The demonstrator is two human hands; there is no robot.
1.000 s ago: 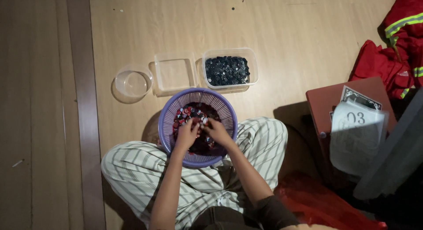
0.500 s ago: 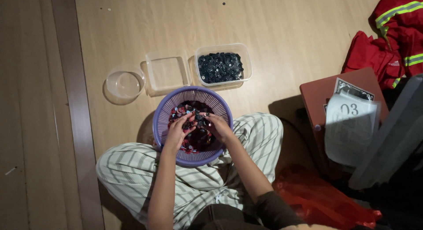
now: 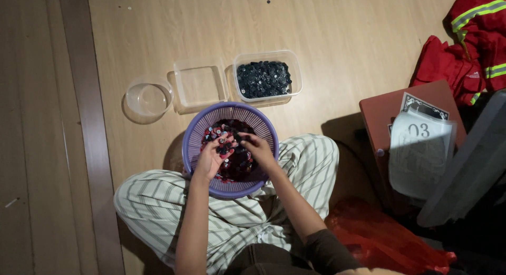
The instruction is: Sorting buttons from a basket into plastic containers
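The round purple plastic basket (image 3: 196, 143) with slatted walls sits on the wooden floor (image 3: 337, 48) against the person's crossed legs in striped trousers (image 3: 158, 201), and it holds a heap of small red and dark bottle caps (image 3: 237, 167). Both hands are inside it, above the heap. The left hand (image 3: 213, 158) is cupped palm up with a small pile of caps lying in it, its fingers loosely curled. The right hand (image 3: 256, 147) reaches in from the other side with its fingers bent down toward the caps near the left palm; whether it pinches one cannot be told. The two hands are close together, just apart, over the middle of the basket. Beyond the basket's far rim stand three clear plastic containers in a row: a rectangular tub filled with dark caps (image 3: 266, 79) on the right, a square clear tub (image 3: 200, 84) in the middle, and a round clear bowl (image 3: 149, 97) on the left. To the right lie a reddish-brown board (image 3: 382, 111) with printed paper sheets (image 3: 419, 148) on it, red clothing with reflective stripes (image 3: 469, 37), and a red plastic bag (image 3: 379, 238).
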